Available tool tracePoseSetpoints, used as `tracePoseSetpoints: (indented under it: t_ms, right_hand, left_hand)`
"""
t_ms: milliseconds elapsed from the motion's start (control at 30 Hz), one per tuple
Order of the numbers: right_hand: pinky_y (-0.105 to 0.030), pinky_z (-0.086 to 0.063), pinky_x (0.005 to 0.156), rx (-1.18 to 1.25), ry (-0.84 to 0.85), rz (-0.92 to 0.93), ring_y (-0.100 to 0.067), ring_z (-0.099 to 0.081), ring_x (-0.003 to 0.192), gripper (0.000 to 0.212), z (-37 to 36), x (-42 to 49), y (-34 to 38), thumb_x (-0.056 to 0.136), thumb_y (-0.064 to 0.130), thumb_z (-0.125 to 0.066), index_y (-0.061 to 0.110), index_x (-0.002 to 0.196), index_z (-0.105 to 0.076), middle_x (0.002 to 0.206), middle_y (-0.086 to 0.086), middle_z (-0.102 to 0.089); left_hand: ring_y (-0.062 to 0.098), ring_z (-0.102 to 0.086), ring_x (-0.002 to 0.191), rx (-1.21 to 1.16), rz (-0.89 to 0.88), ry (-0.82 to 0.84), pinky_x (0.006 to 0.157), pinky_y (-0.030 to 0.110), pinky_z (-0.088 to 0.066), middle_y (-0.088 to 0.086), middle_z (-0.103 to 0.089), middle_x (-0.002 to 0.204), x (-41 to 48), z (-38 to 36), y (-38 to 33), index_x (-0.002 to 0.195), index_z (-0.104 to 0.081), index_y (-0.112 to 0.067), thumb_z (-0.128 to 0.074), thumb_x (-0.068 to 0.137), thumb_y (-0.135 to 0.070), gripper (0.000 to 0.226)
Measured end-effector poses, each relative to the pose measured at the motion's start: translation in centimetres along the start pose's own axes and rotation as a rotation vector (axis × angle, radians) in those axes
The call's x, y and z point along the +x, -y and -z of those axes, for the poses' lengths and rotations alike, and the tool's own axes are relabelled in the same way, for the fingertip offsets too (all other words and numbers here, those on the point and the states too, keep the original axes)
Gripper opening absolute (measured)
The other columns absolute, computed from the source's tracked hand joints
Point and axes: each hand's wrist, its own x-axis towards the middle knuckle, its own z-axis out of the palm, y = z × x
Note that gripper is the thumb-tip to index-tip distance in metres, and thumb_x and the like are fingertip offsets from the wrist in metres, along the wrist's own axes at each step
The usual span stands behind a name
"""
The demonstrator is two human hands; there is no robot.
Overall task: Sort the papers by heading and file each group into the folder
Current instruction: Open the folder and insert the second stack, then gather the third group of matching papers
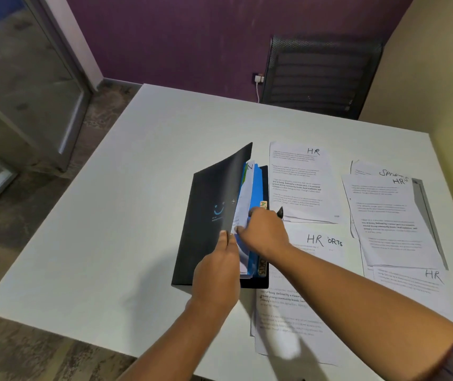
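The left hand [217,268] pinches the front cover of the black folder [211,215] and holds it half open. The right hand [263,232] curls round the white pages [243,199] inside, next to a blue divider [255,188]. The folder lies in the middle of the white table [137,188], with loose papers [302,182] marked HR and SPORTS to its right.

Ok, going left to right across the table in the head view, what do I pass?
The black folder cover, gripped by the left hand → blue dividers → far HR sheet → tilted HR sheet topping the right pile. Left out: the right hand, holding a black pen, and the overlapping near papers.
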Motion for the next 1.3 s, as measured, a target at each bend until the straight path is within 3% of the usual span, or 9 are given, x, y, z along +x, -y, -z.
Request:
tracePoseSetpoints:
  t_ms: [167,300,533,767,900,967,1033,1100,1300]
  right_hand:
    - [-0.033,-0.055,0.074,0.063,-0.102,0.039,-0.022,-0.068,0.089,0.026,1.5,-3.5,-4.9,0.086,0.039,-0.061,0.03,0.111,-0.063,0.094,0.008,-0.074]
    - [-0.03,-0.055,0.073,0.121,-0.045,-0.065,-0.01,-0.069,0.078,0.025,1.9,-6.4,-12.0,0.086,0.034,-0.067,0.027,0.11,-0.067,0.086,0.013,-0.071]
    - [-0.027,-0.047,0.073,0.115,0.027,-0.273,-0.011,-0.067,0.082,0.02,2.1,-12.7,-24.1,0.084,0.026,-0.074,0.022,0.103,-0.069,0.098,0.003,-0.074]
    - [-0.026,-0.046,0.071,0.18,0.033,-0.444,-0.01,-0.067,0.089,0.017,1.6,-17.3,-31.1,0.09,0.027,-0.064,0.025,0.107,-0.067,0.106,0.007,-0.072]
    - [-0.026,-0.048,0.072,0.232,0.075,-0.465,-0.007,-0.067,0.085,0.017,2.0,-17.9,-33.8,0.088,0.028,-0.067,0.027,0.105,-0.066,0.102,0.006,-0.072]
    - [-0.031,-0.05,0.08,0.233,0.08,-0.451,-0.015,-0.067,0.093,0.022,2.3,-17.7,-35.1,0.086,0.028,-0.069,0.025,0.108,-0.067,0.103,0.003,-0.072]
    - [-0.031,-0.049,0.082,0.225,0.068,-0.434,-0.017,-0.064,0.092,0.026,2.6,-17.2,-36.5,0.085,0.025,-0.071,0.021,0.11,-0.068,0.105,0.0,-0.072]
    - [-0.032,-0.051,0.084,0.235,0.028,-0.436,-0.016,-0.061,0.092,0.031,2.7,-16.8,-38.2,0.086,0.024,-0.071,0.016,0.116,-0.067,0.112,-0.003,-0.071]
    - [-0.045,-0.058,0.081,0.167,-0.157,-0.621,-0.032,-0.063,0.106,0.059,3.7,-16.2,-42.9,0.08,0.036,-0.071,0.011,0.131,-0.054,0.132,-0.011,-0.057]
  left_hand:
    - [0.019,-0.062,0.111,0.165,-0.077,0.089,0.086,0.027,-0.055,0.003,-0.02,0.163,0.6,-0.6,0.1,0.155,-0.013,-0.016,-0.064,0.093,-0.028,0.081]
    - [0.022,-0.061,0.115,0.222,-0.063,0.177,0.083,0.029,-0.056,0.003,-0.016,0.163,1.2,-2.9,0.5,0.154,-0.017,-0.017,-0.066,0.092,-0.028,0.079]
    - [0.042,-0.018,0.148,0.433,-0.033,0.249,0.089,0.042,-0.055,0.007,0.004,0.165,1.3,-8.8,1.7,0.156,-0.013,-0.027,-0.059,0.094,-0.037,0.078]
    - [0.037,0.005,0.151,0.375,0.044,0.263,0.121,0.048,-0.015,0.006,0.01,0.165,0.1,-12.2,2.3,0.157,-0.001,-0.019,-0.038,0.094,-0.063,0.085]
    - [0.029,-0.004,0.152,0.376,0.105,0.149,0.122,0.046,-0.011,0.008,-0.005,0.165,-0.4,-12.5,0.1,0.156,-0.015,-0.016,-0.024,0.097,-0.06,0.075]
    - [0.029,-0.023,0.148,0.331,0.138,0.07,0.119,0.044,-0.022,0.009,-0.026,0.16,-0.5,-12.6,-1.1,0.148,-0.035,-0.014,-0.026,0.098,-0.055,0.066]
    - [0.026,-0.052,0.122,0.25,0.146,-0.011,0.102,0.04,-0.045,0.007,-0.054,0.134,-0.7,-12.8,-2.2,0.122,-0.059,-0.014,-0.038,0.096,-0.052,0.051]
    - [0.025,-0.057,0.102,0.147,0.183,-0.034,0.084,0.038,-0.051,0.004,-0.057,0.114,-1.2,-13.3,-3.6,0.106,-0.061,-0.013,-0.051,0.089,-0.056,0.047]
    - [0.032,-0.06,0.098,-0.041,0.403,0.014,0.076,0.041,-0.053,0.011,-0.058,0.11,-1.2,-16.4,-6.5,0.108,-0.053,-0.009,-0.084,0.07,-0.042,0.059]
